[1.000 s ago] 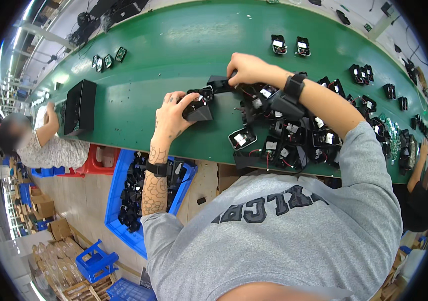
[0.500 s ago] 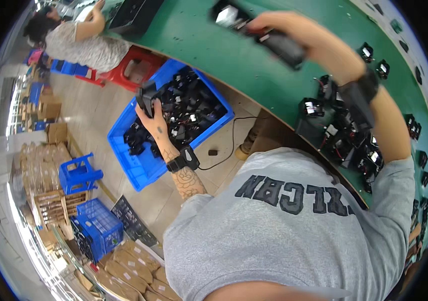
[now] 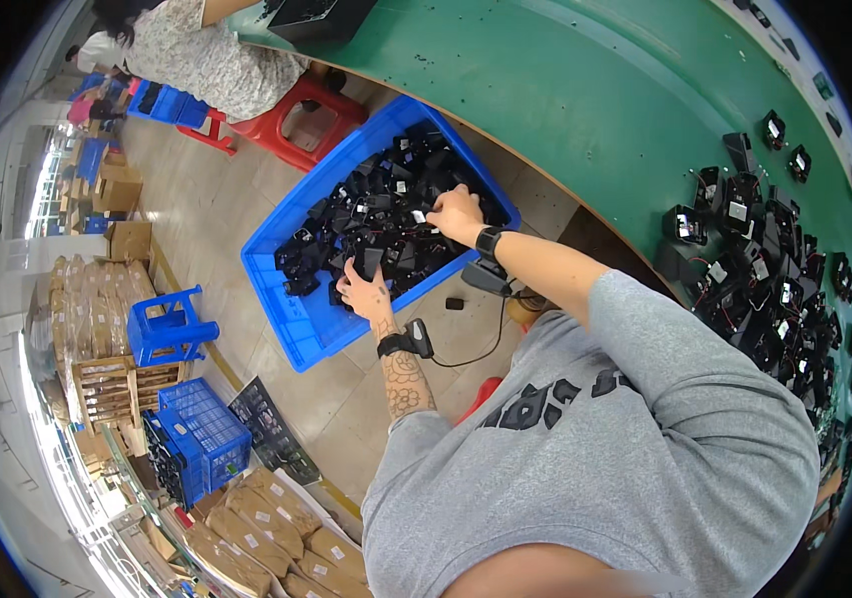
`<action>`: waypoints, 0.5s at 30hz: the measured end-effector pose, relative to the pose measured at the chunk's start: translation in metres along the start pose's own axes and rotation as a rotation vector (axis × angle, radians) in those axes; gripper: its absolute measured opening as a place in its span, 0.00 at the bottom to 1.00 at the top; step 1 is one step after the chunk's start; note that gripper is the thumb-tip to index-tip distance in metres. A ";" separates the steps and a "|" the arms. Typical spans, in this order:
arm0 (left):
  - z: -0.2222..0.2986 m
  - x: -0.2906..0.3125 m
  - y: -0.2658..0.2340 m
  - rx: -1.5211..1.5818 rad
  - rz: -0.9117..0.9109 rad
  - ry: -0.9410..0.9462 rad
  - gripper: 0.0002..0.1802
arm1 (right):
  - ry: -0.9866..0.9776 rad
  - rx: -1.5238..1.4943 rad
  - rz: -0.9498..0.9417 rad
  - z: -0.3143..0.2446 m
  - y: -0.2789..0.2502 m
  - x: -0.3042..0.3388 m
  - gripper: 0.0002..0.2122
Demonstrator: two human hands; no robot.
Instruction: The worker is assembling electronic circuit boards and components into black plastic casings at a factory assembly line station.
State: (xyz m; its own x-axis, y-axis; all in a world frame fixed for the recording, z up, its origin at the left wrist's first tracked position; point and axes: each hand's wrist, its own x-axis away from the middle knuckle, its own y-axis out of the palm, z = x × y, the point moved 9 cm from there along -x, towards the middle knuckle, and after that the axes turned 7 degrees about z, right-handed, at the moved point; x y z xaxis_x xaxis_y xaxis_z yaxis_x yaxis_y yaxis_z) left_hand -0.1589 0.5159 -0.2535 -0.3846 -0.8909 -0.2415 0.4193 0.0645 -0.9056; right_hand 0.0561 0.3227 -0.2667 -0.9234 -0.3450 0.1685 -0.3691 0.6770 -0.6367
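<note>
Both my hands are over a blue plastic bin filled with small black plastic housings, some with thin wires and white labels. My left hand, with a tattooed forearm and a black wrist strap, is at the bin's near side. Its thumb and fingers grip a black block-shaped housing. My right hand is in the right part of the bin, fingers curled down onto the pile. What its fingertips hold is hidden among the black parts.
A green worktable runs along the right, with a heap of black housings on it and a black box at its far end. A person sits on a red stool. A blue stool and blue crates stand left.
My right hand has come from above the table, where it held a black device, down into the bin. My left hand has moved nearer, lower over the bin. The view has shifted.
</note>
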 end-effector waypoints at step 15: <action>0.146 -0.008 -0.078 0.221 0.477 0.445 0.47 | -0.725 0.485 -0.558 -0.170 -0.256 0.114 0.17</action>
State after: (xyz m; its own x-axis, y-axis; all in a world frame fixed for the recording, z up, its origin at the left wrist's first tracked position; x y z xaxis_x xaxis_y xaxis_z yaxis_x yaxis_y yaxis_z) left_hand -0.0686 0.4525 -0.1305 -0.3982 -0.5154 -0.7588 0.7659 0.2684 -0.5842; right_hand 0.0275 0.2203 0.0431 -0.2891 -0.9467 0.1417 -0.4947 0.0211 -0.8688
